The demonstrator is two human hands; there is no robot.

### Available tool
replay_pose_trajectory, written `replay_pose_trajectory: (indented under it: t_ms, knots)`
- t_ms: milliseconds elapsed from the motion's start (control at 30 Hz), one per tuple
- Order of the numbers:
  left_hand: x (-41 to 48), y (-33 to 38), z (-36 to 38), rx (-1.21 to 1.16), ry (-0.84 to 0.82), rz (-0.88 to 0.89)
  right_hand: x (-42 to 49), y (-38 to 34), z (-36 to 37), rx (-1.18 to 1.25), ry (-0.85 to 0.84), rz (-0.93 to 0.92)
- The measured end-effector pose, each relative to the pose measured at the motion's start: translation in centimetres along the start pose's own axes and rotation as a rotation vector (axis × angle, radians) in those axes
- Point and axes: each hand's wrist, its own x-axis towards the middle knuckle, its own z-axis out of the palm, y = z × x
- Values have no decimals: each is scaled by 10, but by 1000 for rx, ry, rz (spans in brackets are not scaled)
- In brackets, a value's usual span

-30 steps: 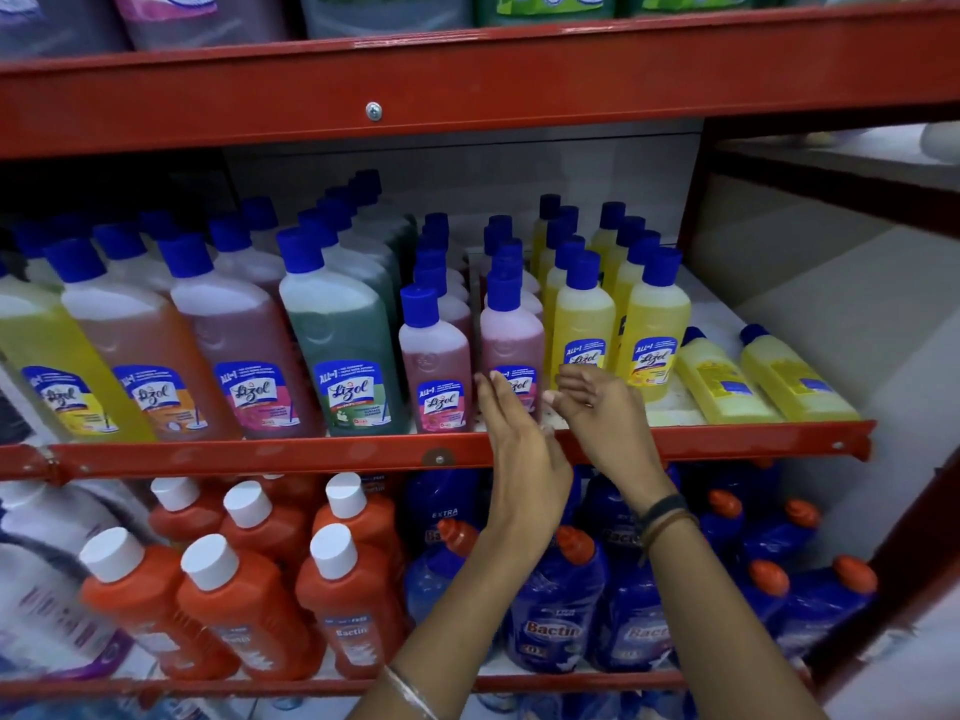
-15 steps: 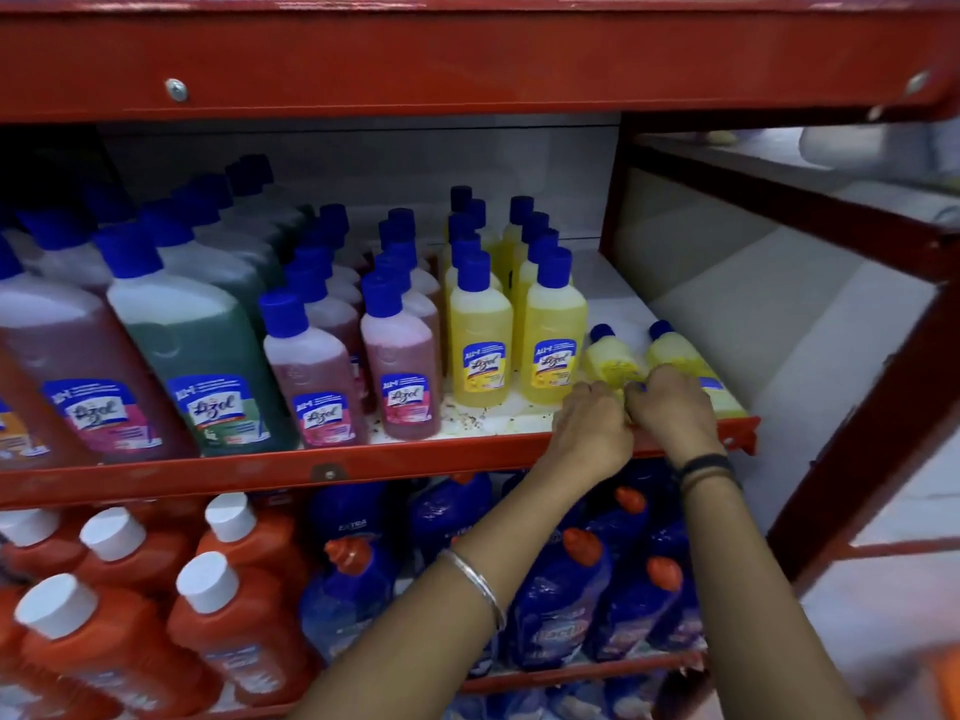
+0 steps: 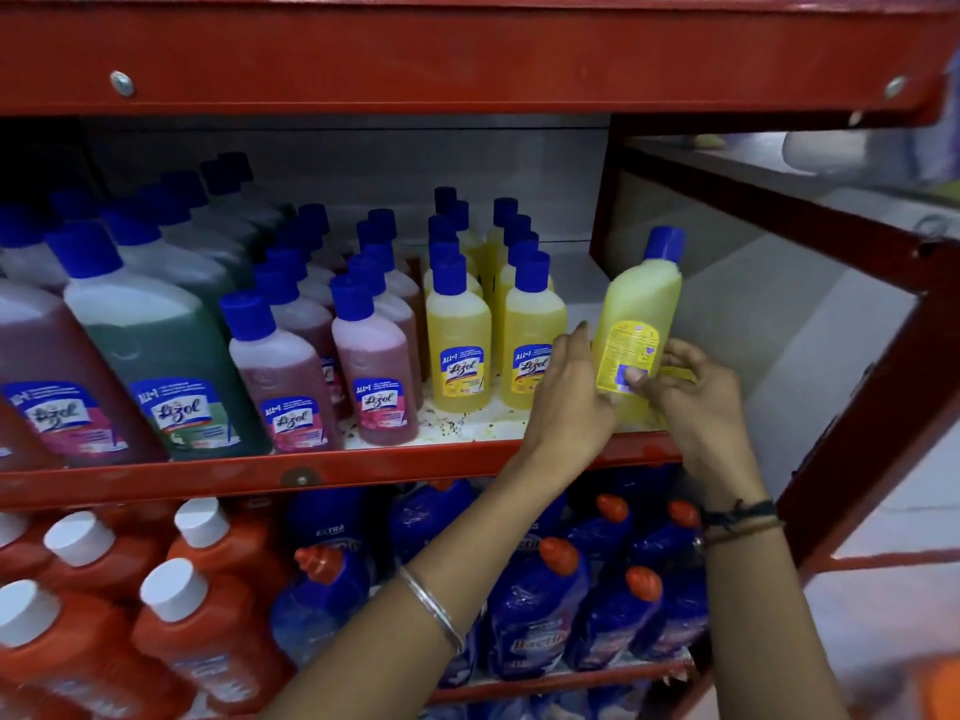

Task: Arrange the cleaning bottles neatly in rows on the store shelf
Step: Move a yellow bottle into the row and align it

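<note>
A yellow bottle point(image 3: 638, 324) is held between both hands at the right end of the red shelf point(image 3: 322, 472).

At the left, large pink and green bottles point(image 3: 156, 356) are stood in rows, followed by small pink bottles point(image 3: 371, 366) and two rows of yellow bottles point(image 3: 460, 350). The left hand point(image 3: 569, 402) is closed on the held bottle's lower left side, and the right hand point(image 3: 693, 397) is pinched on its label. The bottle is tilted, blue cap uppermost, back label turned outward.
</note>
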Motion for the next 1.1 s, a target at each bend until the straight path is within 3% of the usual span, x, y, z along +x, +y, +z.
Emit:
replay_pose_trajectory:
  t_ms: [133, 367, 667, 800, 1100]
  knots:
    - [-23, -10, -26, -44, 190, 81, -23, -13, 22, 59, -119, -111]
    - [-52, -51, -60, -79, 423, -18, -37, -10, 86, 22, -286, -210]
    - [-59, -74, -59, 18, 370, -84, -40, 10, 112, -67, -280, -180]
    - [-57, -76, -59, 74, 354, -104, -44, 6, 113, -98, -178, -174]
    - [-64, -76, -58, -20, 413, -32, -61, 5, 125, -168, -167, -157]
